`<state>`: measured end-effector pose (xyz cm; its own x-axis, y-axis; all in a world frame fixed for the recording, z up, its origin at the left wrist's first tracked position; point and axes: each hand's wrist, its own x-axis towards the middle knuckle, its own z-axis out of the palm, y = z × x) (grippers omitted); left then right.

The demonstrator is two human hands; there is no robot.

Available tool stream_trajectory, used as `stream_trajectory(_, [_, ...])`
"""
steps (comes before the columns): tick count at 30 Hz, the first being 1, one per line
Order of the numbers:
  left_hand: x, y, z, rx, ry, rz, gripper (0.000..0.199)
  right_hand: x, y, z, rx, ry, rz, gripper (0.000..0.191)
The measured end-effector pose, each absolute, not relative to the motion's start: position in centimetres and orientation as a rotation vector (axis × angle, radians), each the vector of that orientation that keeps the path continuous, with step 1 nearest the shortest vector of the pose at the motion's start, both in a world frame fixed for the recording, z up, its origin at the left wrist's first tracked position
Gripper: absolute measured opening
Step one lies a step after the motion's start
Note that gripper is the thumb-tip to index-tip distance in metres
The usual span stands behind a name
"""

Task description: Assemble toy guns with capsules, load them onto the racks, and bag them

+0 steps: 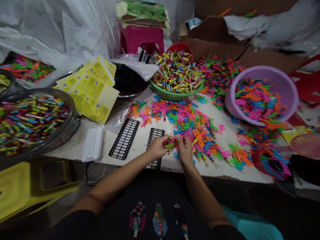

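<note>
You are pinching a small red-and-green toy piece (pixel 169 144) between both hands, its long axis running 9-to-3 from your left hand (pixel 157 147) to your right hand (pixel 184 149), above the bench (pixel 140 140) edge.

our forearms are bare up from the fingers to short black sleeves (pixel 77 221). we wear a dark garment (pixel 155 200) printed with three small multicoloured bird-like figures (pixel 160 222), well behind the fingers.

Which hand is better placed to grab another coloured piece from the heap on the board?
Right, probably. The right hand sits against the heap of coloured pieces; the left hand lies over the black grid tray, farther away.
</note>
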<state>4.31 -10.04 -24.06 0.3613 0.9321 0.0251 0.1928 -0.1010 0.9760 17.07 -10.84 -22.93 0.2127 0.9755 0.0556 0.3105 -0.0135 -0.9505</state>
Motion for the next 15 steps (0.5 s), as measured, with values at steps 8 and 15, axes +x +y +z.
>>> stream_trajectory(8, [4.1, -10.6, -24.9, 1.709, 1.103, 1.047, 0.031, 17.3, -11.1, -23.3, -1.522, -1.289, 0.894, 0.035])
stream_trajectory(15, [4.3, -11.4, -24.4, 1.859, 1.179, 1.132, 0.029, 16.3, -11.2, -23.7, -1.495, -1.185, 0.975, 0.034])
